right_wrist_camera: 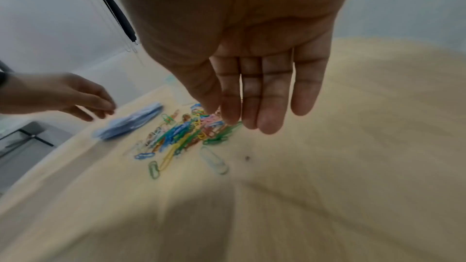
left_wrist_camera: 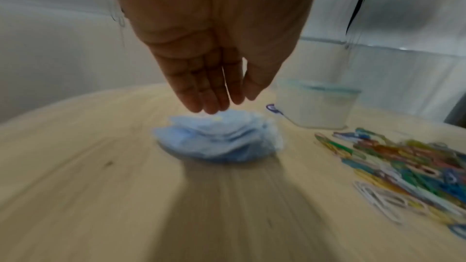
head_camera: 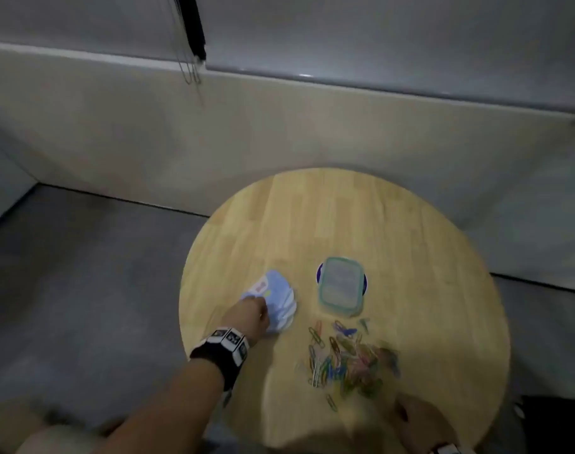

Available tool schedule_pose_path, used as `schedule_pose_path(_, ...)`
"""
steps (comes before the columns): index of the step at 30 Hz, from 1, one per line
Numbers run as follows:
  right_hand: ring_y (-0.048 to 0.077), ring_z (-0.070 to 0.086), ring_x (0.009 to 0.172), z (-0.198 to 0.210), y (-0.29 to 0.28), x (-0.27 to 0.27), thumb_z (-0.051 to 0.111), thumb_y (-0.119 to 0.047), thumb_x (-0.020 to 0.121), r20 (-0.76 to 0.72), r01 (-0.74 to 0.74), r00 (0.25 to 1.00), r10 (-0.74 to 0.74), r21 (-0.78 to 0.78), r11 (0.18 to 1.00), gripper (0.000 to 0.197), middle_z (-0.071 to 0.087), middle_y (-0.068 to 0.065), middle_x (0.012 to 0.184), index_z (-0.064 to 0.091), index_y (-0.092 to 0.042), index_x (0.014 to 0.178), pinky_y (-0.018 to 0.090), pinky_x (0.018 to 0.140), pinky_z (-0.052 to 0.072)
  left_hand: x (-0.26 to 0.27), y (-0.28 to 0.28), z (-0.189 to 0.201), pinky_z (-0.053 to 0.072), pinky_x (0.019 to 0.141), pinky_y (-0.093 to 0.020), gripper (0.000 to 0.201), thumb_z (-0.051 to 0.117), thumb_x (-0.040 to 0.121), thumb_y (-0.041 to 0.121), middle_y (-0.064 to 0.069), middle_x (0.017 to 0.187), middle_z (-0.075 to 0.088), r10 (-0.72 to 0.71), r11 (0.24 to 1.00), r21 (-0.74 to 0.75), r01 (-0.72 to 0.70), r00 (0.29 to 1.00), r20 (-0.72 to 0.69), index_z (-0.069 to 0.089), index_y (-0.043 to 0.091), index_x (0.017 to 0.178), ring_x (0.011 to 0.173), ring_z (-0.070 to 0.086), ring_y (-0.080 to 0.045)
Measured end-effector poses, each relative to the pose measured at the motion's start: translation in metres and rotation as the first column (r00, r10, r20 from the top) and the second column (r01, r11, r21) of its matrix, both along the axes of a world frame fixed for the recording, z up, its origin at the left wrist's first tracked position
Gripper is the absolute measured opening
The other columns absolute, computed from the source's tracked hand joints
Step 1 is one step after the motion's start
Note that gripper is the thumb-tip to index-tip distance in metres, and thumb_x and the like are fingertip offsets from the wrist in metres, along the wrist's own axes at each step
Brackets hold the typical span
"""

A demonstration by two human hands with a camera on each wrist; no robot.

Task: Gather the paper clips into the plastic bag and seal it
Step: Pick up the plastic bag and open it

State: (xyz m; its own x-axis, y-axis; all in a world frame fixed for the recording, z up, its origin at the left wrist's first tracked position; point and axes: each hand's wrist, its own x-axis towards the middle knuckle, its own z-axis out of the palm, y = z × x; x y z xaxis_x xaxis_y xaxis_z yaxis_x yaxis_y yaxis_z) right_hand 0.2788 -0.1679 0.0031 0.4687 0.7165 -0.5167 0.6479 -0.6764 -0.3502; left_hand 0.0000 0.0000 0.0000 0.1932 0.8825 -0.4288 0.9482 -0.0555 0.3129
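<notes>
A crumpled light-blue plastic bag (head_camera: 276, 298) (left_wrist_camera: 216, 138) (right_wrist_camera: 128, 124) lies on the left part of the round wooden table (head_camera: 345, 221). My left hand (head_camera: 251, 311) (left_wrist_camera: 214, 91) (right_wrist_camera: 83, 103) hovers just above it with straight fingers, holding nothing. A pile of coloured paper clips (head_camera: 348, 357) (left_wrist_camera: 408, 166) (right_wrist_camera: 186, 132) is spread on the table to the right of the bag. My right hand (head_camera: 417, 417) (right_wrist_camera: 257, 95) is above the near edge of the table, fingers straight, close to the pile and empty.
A clear plastic box with a green-rimmed lid (head_camera: 340, 286) (left_wrist_camera: 315, 105) stands behind the clips, on a dark blue round thing (head_camera: 318, 273). Beyond the table are a pale wall and a window blind with hanging cords (head_camera: 192, 67). Grey floor lies to the left.
</notes>
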Motion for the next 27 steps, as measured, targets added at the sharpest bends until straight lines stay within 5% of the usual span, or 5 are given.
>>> schedule_pose_path(1,0.023,0.05,0.093,0.01,0.004,-0.008,0.037,-0.036,0.095,-0.09,-0.037,0.995,0.038,0.014,0.999,0.025,0.051,-0.002,0.089,0.049,-0.03,0.073,0.02,0.073,0.035,0.006,0.001,-0.005,0.043,0.084,-0.035,0.025,0.05,0.088,0.024,-0.015,0.112,0.059,-0.015,1.0,-0.021,0.015,1.0,0.021,0.059,0.008,0.104,0.105,0.057,-0.032)
schedule_pose_path(3,0.02,0.046,0.078,0.014,0.002,-0.014,0.045,-0.032,0.091,-0.12,-0.23,0.968,0.219,-0.09,0.969,0.034,0.042,-0.007,0.071,0.033,-0.029,0.059,0.026,0.068,0.035,0.017,0.001,-0.012,0.041,0.09,-0.038,0.038,0.054,0.087,0.032,-0.013,0.121,0.052,-0.037,0.998,-0.058,0.038,0.999,0.028,0.051,0.01,0.118,0.113,0.05,-0.032)
schedule_pose_path(13,0.023,0.054,0.073,0.02,0.031,-0.028,0.053,-0.03,0.09,-0.162,-0.293,0.94,0.3,0.062,0.954,0.021,0.057,0.002,0.075,0.06,-0.015,0.075,0.031,0.064,0.041,0.033,0.002,-0.015,0.039,0.065,-0.029,0.025,0.049,0.089,0.027,-0.018,0.092,0.067,0.01,0.999,-0.035,-0.011,1.0,-0.006,0.064,0.008,0.089,0.087,0.062,-0.034)
schedule_pose_path(21,0.023,0.05,0.065,0.028,0.075,-0.045,0.055,-0.023,0.086,-0.232,-0.289,0.92,0.316,0.143,0.947,0.021,0.052,0.0,0.063,0.053,-0.013,0.068,0.03,0.063,0.042,0.026,0.0,0.004,0.037,0.059,-0.036,0.04,0.054,0.088,0.042,-0.01,0.061,0.046,0.149,0.988,-0.001,-0.151,0.972,0.181,0.037,0.013,0.065,0.066,0.051,-0.033)
schedule_pose_path(27,0.007,0.058,0.054,0.043,0.093,-0.059,0.06,-0.013,0.085,-0.441,-0.044,0.879,0.18,0.302,0.952,0.019,0.063,0.001,0.061,0.059,-0.012,0.067,0.02,0.057,0.046,0.048,-0.03,0.032,0.022,0.054,-0.033,0.036,0.052,0.091,0.022,-0.002,0.052,0.041,0.043,0.999,0.016,-0.052,0.933,0.358,0.036,0.015,0.06,0.056,0.041,-0.026)
